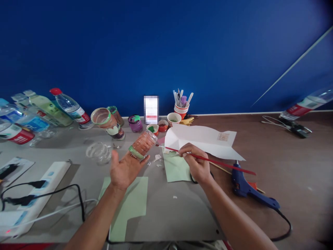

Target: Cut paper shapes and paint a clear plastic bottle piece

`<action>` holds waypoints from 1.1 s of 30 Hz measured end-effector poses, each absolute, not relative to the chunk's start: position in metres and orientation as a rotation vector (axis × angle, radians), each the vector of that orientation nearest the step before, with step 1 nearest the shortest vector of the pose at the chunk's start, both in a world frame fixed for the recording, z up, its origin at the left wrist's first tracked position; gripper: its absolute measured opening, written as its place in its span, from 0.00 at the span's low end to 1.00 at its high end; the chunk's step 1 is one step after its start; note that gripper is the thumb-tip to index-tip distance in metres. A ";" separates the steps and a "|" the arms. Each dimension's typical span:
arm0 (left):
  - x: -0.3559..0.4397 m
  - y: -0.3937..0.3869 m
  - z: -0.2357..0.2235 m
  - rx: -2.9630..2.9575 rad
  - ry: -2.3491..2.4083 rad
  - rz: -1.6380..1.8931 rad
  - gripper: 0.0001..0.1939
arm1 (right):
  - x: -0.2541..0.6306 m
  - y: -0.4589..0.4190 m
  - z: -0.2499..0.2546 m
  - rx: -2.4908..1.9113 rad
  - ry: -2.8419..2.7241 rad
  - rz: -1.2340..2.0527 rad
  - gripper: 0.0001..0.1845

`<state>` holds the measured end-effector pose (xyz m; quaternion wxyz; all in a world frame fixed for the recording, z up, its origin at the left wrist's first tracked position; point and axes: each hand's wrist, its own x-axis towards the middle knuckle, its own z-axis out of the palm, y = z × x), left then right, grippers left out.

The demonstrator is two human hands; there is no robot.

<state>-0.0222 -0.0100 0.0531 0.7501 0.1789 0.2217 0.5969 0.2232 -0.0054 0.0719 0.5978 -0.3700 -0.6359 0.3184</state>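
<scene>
My left hand [127,171] bears a cut plastic bottle [144,144], tilted, coated reddish-brown with a green band around its lower edge. The thumb and one finger stick out; the other fingers seem to be inside the bottle. Between the fingertips of my right hand [195,161] is a red paintbrush [221,162], its tip pointing left and close to the bottle, with a small gap showing. Just behind stand paper cups of green paint [152,129] and red-brown paint [163,125]. A curled white paper sheet [203,139] lies beside my right hand, over green paper [177,168].
Painted containers [108,121] and a purple pot [135,124] stand at the back. Water bottles [71,107] lean at left, near a power strip [44,194] with cables. A blue glue gun [243,184] lies at right. A cup of pens [181,107] stands by the wall.
</scene>
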 end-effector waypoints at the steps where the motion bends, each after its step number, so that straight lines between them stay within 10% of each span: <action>1: -0.022 -0.010 0.053 0.390 0.492 1.300 0.46 | 0.223 -0.005 0.072 -0.848 -1.463 0.732 0.13; 33: -0.018 -0.011 0.056 0.427 0.541 1.279 0.47 | 0.221 -0.008 0.072 -0.878 -1.466 0.765 0.10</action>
